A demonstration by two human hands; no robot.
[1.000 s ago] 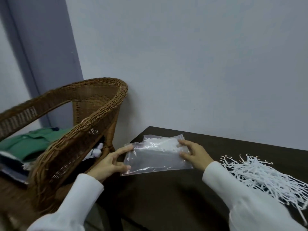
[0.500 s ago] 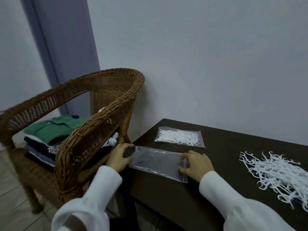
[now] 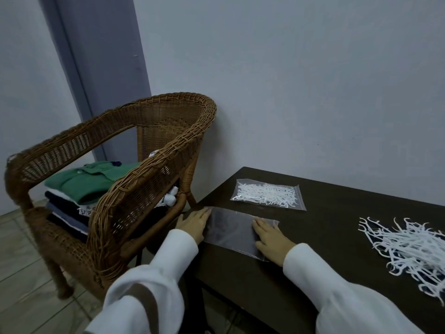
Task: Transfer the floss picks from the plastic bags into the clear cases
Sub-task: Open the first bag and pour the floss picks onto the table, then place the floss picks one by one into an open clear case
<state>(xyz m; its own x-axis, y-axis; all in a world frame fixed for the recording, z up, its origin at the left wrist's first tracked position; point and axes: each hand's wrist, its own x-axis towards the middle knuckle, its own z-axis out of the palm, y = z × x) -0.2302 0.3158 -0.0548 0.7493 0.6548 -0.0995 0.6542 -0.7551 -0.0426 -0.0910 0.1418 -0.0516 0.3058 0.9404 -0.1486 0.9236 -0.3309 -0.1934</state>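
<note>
Flattened since half a second ago, when curled fingers still gripped its ends, the empty plastic bag [image 3: 231, 231] now lies pressed to the dark wooden table [image 3: 337, 213] under two straightened palms.

At far left, a wicker armchair [image 3: 115, 184] holds a stack of folded clothes [image 3: 79, 196] topped by a green shirt [image 3: 89, 178]; its arm stands just beside the table's left edge. The left hand [image 3: 192, 224], in a white sleeve [image 3: 154, 280], rests flat on the bag's left end at the table's corner, fingers extended toward the wall and holding nothing. The bag's long axis runs left to right, slanting slightly toward the viewer at its right end, where the right hand [image 3: 272, 239] lies flat with fingers stretched out and relaxed.

Beyond the empty bag, nearer the wall, a sealed bag of floss picks [image 3: 267, 196] lies flat, its long axis roughly parallel to the empty one, zip edge at the right. Well apart at far right, a loose pile of white floss picks [image 3: 409, 251] sprawls on the tabletop, the picks pointing every way.
</note>
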